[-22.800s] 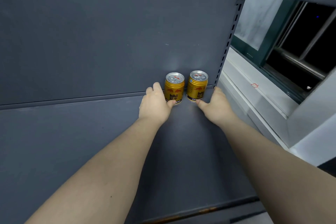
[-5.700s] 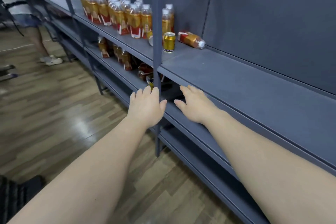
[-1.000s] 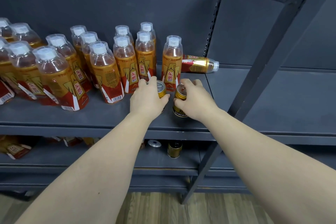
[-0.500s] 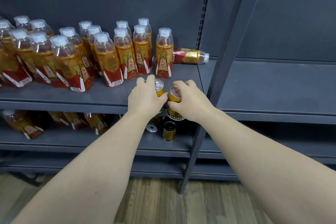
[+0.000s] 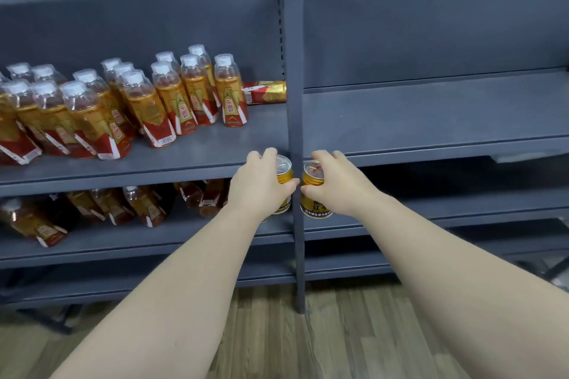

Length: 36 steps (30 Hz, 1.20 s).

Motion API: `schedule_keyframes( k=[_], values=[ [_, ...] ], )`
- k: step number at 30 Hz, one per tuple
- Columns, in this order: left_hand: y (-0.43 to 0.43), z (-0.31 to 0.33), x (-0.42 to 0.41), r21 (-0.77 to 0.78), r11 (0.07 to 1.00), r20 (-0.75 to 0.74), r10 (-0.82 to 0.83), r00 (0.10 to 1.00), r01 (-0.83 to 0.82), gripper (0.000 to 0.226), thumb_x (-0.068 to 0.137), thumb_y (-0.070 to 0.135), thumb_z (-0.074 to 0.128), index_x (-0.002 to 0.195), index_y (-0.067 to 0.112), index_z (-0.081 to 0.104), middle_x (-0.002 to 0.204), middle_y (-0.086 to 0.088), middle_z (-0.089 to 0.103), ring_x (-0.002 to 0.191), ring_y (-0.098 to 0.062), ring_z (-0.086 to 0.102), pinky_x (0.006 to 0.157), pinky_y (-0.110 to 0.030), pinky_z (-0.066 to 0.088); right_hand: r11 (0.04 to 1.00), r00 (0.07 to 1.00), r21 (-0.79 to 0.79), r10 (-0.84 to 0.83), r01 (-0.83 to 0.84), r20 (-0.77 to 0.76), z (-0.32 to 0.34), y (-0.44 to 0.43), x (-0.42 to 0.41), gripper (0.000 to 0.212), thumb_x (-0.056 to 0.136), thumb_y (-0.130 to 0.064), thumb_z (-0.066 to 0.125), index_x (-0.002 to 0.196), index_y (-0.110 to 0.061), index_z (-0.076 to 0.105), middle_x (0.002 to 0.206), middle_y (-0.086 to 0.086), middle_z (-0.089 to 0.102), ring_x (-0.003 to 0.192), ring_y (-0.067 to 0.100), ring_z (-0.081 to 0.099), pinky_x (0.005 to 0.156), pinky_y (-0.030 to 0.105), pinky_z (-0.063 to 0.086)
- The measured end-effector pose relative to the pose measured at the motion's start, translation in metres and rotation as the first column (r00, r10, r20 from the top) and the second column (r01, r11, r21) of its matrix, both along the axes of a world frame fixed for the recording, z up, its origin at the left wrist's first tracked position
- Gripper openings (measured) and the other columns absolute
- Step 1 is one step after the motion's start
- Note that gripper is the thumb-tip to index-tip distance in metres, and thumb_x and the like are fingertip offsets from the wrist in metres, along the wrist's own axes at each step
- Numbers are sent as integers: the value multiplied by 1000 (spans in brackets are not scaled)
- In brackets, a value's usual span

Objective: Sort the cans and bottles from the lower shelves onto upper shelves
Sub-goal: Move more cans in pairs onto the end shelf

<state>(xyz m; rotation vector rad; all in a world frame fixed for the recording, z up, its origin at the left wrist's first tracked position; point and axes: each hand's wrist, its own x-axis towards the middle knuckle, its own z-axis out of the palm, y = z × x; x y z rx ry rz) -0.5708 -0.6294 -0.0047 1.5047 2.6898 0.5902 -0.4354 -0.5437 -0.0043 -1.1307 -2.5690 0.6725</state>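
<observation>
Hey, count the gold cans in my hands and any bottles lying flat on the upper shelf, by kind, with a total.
Gold metal cans: 2, held in left hand and right hand
Red-and-gold plastic bottle lying flat: 1
Total: 3

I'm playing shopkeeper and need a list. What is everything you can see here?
standing bottles: over a dozen, orange with white caps, upper shelf
lying bottle: one, red and gold, upper shelf, behind the post
tipped bottles: several, orange, lower shelf
left can: one, gold, in the left hand
right can: one, gold, in the right hand
post: one, grey, between the cans
floor: brown wood, below
left hand: gripping the left can
right hand: gripping the right can
</observation>
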Motion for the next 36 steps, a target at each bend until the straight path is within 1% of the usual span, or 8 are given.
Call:
schedule_keyframes(
  k=[4,10,13,25,28,30,32,36],
  values=[
    [19,5,44,16,994,4,-108,994,108,64,88,58,65,138,23,42,123,-6,51,109,-27,59,84,-36,52,995,995,-15,-98,97,-21,3,8,52,70,89,-42,67,147,-22,35,141,6,42,117,27,55,92,34,50],
    [59,11,104,30,960,16,-281,960,280,62,87,60,65,133,23,46,119,-6,51,105,-29,59,87,-43,55,960,960,1,-281,281,-1,7,26,123,67,89,-43,67,144,-22,36,135,5,43,114,27,56,88,36,50],
    [84,12,131,27,935,37,-356,934,355,62,86,59,66,133,23,46,118,-6,51,106,-30,58,87,-42,53,933,933,-6,-361,361,6,8,36,156,67,90,-42,66,145,-22,35,135,5,42,113,28,55,89,37,51],
    [192,5,223,45,790,46,-614,788,612,64,86,61,65,133,24,44,121,-6,51,106,-27,57,86,-38,50,750,749,10,-661,662,51,14,86,262,65,91,-40,60,147,-23,32,136,4,40,112,30,56,90,41,53],
    [216,4,238,50,748,35,-663,748,661,63,86,61,66,132,24,45,120,-6,52,104,-25,58,82,-36,51,711,711,20,-703,702,36,17,98,275,66,92,-40,61,148,-23,31,136,3,39,111,28,55,83,38,53],
    [230,4,247,54,725,28,-689,724,687,63,86,61,66,132,24,45,119,-6,52,104,-26,58,80,-35,50,693,692,28,-721,721,32,18,106,283,66,93,-40,61,149,-23,31,135,3,38,104,26,53,70,36,52],
    [242,4,255,60,701,29,-712,701,710,63,86,60,67,132,23,45,119,-6,52,104,-27,58,79,-34,49,677,676,31,-736,736,27,17,114,289,66,93,-40,62,149,-23,31,135,3,38,98,24,52,65,34,50],
    [263,0,271,63,661,33,-750,660,748,63,85,61,66,130,22,46,118,-6,51,104,-29,59,82,-37,53,627,627,22,-779,779,11,12,126,303,67,92,-39,64,148,-23,32,137,3,40,113,28,55,81,35,52]
  ],
)
